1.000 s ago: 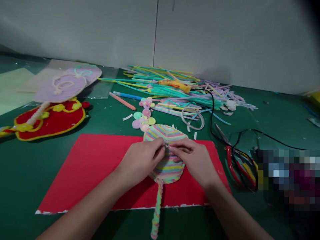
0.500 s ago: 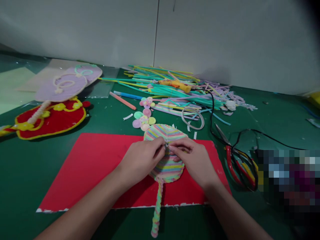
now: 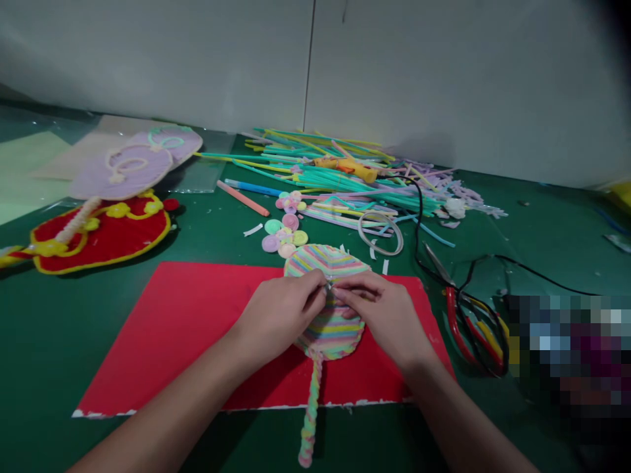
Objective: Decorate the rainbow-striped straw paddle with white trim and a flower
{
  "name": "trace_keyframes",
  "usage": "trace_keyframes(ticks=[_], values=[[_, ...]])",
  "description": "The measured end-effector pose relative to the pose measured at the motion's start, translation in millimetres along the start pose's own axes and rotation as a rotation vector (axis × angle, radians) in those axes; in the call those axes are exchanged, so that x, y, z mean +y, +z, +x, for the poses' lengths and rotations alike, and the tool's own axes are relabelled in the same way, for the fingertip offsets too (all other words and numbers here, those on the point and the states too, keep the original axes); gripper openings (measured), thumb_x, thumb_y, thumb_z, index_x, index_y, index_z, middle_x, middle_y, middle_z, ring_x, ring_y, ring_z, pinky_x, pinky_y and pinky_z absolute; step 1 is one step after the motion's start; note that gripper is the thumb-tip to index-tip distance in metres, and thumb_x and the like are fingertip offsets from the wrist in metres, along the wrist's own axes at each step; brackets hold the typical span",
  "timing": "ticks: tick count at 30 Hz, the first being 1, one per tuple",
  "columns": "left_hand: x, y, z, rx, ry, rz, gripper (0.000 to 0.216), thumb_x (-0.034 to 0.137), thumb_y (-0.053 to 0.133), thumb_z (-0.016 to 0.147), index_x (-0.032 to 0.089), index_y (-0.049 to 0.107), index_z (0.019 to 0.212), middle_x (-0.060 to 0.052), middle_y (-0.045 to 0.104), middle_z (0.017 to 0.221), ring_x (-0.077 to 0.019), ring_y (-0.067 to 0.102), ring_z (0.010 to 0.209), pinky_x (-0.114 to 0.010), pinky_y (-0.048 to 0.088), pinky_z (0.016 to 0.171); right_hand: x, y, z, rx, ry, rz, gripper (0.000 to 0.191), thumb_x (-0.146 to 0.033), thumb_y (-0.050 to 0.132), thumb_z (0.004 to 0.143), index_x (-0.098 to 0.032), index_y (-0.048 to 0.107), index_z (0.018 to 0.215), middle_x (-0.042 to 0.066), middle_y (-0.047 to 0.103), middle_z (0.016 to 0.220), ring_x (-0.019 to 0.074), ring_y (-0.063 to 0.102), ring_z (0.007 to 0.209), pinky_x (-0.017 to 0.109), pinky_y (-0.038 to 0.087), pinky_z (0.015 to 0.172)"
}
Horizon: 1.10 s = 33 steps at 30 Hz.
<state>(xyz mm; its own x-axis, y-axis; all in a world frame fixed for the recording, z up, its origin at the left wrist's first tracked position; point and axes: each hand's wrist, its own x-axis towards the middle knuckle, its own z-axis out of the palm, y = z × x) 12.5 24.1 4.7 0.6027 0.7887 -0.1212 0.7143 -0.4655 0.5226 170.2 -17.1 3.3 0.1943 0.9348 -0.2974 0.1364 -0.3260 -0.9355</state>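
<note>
While your two hands met over its middle, the striped fan (image 3: 331,336) lay directly beneath them on the red board (image 3: 182,335), its twisted handle (image 3: 310,414) pointing towards you past the board's near edge. Your left grip (image 3: 279,312) came in from one side and your right grip (image 3: 389,312) from the other, each with thumb and finger drawn together on a small pale bit (image 3: 329,284), too small to name.

You had one striped fan and one board before you. Beyond them were two flowers: a larger coiled flower (image 3: 284,234) with five outer discs, just beside the fan's far left edge, and a smaller flower (image 3: 290,202) behind it. Two pens, one blue (image 3: 259,188) and one pink (image 3: 243,198), lay near at least four paper strips (image 3: 253,230) and one ring (image 3: 360,228).

Fuzzy stems (image 3: 355,186), too many to count, covered the back of the tabletop (image 3: 39,341), with one yellow glue gun (image 3: 352,168) on top. To your left, two overlapping lilac pieces (image 3: 91,177) partly covered one red fan (image 3: 125,240). To your right, a black cord (image 3: 420,203) lay tangled across the cutting tool (image 3: 452,312), and your own fingers hid the striped fan's centre.
</note>
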Motion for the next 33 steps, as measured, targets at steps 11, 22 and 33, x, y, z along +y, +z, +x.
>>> trace_keyframes(ticks=[11,22,33], values=[[-0.3,0.6,-0.2,0.013,0.006,-0.002,0.019,0.03,0.035,0.091,0.021,0.046,0.079,0.004,0.051,0.061,-0.0128,0.047,0.054,-0.025,0.019,0.048,-0.7,0.9,-0.8,0.001,-0.005,-0.017,0.011,-0.024,0.067,0.069,-0.017,0.071,0.077,0.004,0.069,0.081,0.0152,0.065,0.073,0.022,0.054,0.055],[-0.8,1.0,-0.5,0.005,0.004,-0.002,0.019,0.03,0.034,0.091,0.021,0.045,0.078,0.004,0.05,0.06,-0.013,0.047,0.054,-0.025,0.019,0.048,-1.7,1.5,-0.3,0.014,-0.03,-0.038,0.012,-0.026,0.068,0.068,-0.017,0.07,0.074,0.004,0.068,0.079,0.0154,0.064,0.071,0.023,0.054,0.055],[-3.6,0.0,-4.5,0.004,-0.05,-0.08,0.018,0.031,0.03,0.093,0.023,0.045,0.092,0.001,0.059,0.072,-0.0153,0.055,0.063,-0.023,0.026,0.049,-1.8,3.4,-1.3,0.024,-0.036,-0.039,0.013,-0.027,0.067,0.069,-0.016,0.07,0.075,0.004,0.067,0.078,0.0149,0.064,0.069,0.023,0.054,0.052]])
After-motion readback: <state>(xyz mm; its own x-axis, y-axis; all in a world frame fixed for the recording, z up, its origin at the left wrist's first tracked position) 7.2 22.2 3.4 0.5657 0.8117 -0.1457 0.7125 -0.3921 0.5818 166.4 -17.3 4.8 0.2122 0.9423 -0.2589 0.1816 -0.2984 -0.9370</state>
